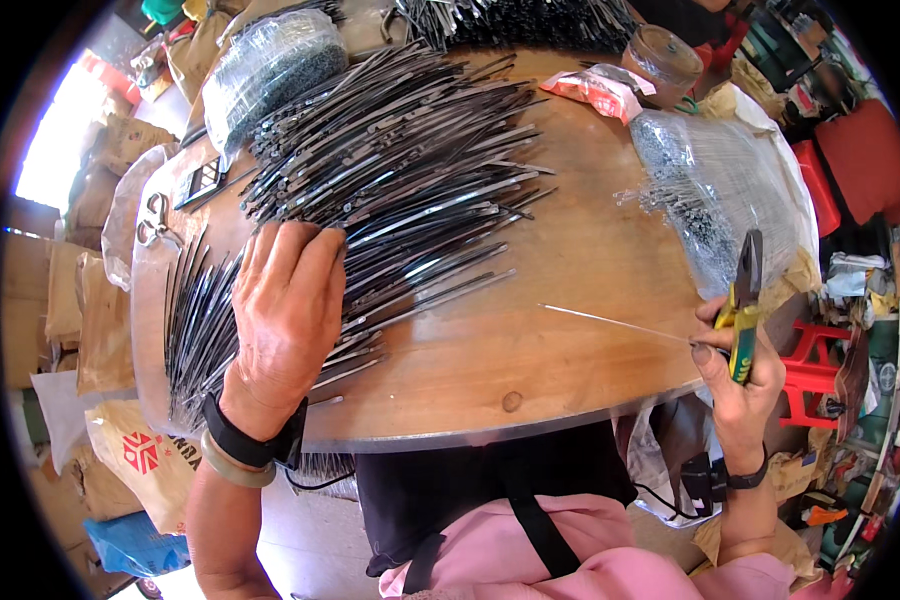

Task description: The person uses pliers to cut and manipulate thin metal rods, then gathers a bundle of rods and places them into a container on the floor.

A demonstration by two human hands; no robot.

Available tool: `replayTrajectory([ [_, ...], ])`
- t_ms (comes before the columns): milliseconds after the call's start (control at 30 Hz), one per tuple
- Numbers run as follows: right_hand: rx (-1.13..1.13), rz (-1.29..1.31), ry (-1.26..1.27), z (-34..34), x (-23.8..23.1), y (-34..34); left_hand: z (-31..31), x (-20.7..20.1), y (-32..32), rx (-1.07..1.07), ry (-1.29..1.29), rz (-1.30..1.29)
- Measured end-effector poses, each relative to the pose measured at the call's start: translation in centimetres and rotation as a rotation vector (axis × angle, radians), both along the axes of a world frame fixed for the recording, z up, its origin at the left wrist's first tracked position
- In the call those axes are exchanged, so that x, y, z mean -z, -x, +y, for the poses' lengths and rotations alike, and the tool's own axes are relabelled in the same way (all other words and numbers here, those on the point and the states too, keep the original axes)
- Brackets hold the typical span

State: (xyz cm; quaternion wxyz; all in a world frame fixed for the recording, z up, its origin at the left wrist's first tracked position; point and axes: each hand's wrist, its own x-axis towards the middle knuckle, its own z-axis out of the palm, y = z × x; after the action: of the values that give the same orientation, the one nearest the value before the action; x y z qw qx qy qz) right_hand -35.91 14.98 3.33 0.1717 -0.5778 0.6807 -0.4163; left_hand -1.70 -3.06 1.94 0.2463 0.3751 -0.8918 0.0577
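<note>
My left hand [292, 290] is over a heap of thin black metal strips [400, 140] on the left of the table. Its fingers are bent and pressed together among the strip ends; their tips are hidden, so what they pinch does not show. On the right, my right hand [745, 375] is closed round pliers [744, 310] with yellow-green handles and dark jaws pointing up. Thumb and finger of that hand also pinch a thin metal wire [610, 322], which reaches leftward over the bare wood.
The round-edged wooden table [570, 380] also bears scissors [153, 222], a plastic-wrapped wire bundle [275, 75], another bundle of thin wires [710, 180] in plastic, a red-and-white packet [600, 92] and a round tub [662, 62]. A red stool [812, 375] stands at the right.
</note>
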Motion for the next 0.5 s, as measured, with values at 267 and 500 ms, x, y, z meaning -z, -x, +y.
replayTrajectory([
  [267,0.114,-0.925,-0.068,1.1,0.9,0.7,-2.7,0.3,1.5,-0.049,0.122,-0.21],
  [500,0.073,-1.447,-0.177,2.2,2.3,-0.3,0.0,-2.8,-0.1,-0.07,-0.128,0.099],
])
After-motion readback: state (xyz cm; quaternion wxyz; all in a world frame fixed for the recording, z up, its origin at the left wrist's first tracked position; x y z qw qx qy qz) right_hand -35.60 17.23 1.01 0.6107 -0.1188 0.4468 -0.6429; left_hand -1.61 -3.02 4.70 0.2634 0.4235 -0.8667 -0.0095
